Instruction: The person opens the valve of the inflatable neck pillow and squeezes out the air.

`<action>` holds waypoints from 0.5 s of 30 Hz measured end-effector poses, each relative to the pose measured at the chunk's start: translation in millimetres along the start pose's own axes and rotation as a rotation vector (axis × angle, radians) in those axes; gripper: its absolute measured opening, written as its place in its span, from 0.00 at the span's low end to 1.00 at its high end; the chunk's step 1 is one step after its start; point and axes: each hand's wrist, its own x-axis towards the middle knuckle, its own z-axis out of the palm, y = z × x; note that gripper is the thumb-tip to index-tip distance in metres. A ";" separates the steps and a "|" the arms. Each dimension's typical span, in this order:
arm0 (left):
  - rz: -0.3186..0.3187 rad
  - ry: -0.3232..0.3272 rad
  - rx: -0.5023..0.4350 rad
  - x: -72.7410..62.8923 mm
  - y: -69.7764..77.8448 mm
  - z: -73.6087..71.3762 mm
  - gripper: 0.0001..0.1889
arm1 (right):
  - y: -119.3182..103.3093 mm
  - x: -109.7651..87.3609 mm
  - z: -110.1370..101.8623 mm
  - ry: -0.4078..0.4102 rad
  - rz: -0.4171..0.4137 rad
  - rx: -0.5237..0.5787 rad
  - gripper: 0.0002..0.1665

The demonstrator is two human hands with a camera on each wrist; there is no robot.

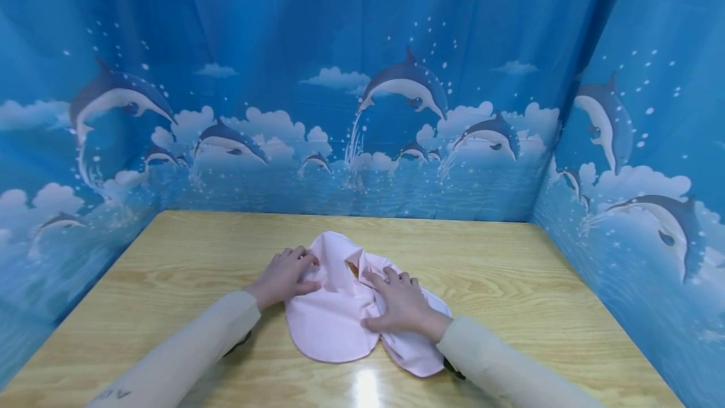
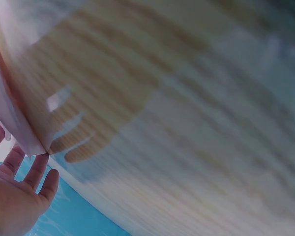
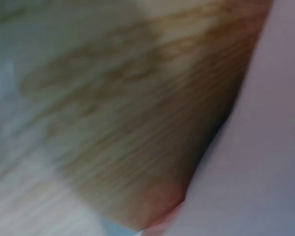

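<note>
A pale pink cloth piece (image 1: pixel 331 326) with rounded lobes and a stitched edge lies rumpled on the wooden table. Near its middle, a small gap between folds shows orange-brown. My left hand (image 1: pixel 287 274) rests at the cloth's left side, fingers spread and lightly bent; in the left wrist view, the fingertips of that hand (image 2: pixel 27 191) are right at the cloth's edge (image 2: pixel 19 125). Across the right part lies my right hand (image 1: pixel 403 304), palm down, thumb and fingers apart. The right wrist view is mostly filled by cloth (image 3: pixel 255 147) close up, which hides most of that hand.
The light wooden table (image 1: pixel 510 282) extends around the cloth on all sides. Blue curtains (image 1: pixel 317 30) printed with dolphins and clouds enclose its back, left and right. Light reflects off the tabletop near the front.
</note>
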 end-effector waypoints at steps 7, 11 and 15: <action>-0.024 -0.008 -0.010 0.3 2.1 -0.7 0.22 | -1.0 0.5 0.7 0.010 -0.021 -0.007 0.44; -0.016 -0.006 -0.015 -0.3 1.3 -0.2 0.21 | -2.1 -0.2 0.3 0.013 -0.021 -0.004 0.39; 0.002 0.002 -0.017 -0.5 0.2 0.6 0.20 | -2.2 -0.3 1.0 0.029 -0.036 -0.032 0.35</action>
